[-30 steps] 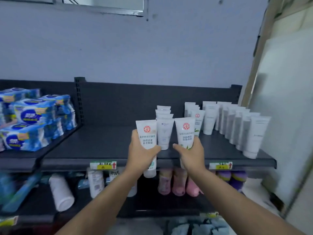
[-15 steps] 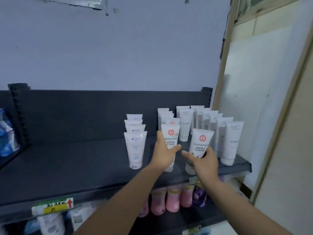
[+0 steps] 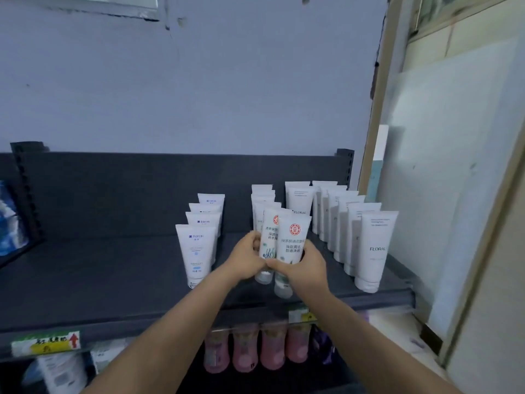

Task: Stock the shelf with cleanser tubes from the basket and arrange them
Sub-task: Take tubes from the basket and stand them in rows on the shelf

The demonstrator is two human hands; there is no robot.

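Below pale wall [image 3: 227,81], seemingly metal shelf [image 3: 113,280], tubes [image 3: 292,240]

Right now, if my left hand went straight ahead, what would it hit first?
Probably the row of plain white plastic tubes standing just behind the red-sealed white tube the left hand holds; depth is unclear.

2 white tubes [image 3: 291,245] upright, touching, on shelf [image 3: 113,280]

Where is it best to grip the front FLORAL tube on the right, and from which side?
Grip the front FLORAL tube round its lower body, just above the cap, coming from the front. It stands cap-down, with its row close behind and its front face free.
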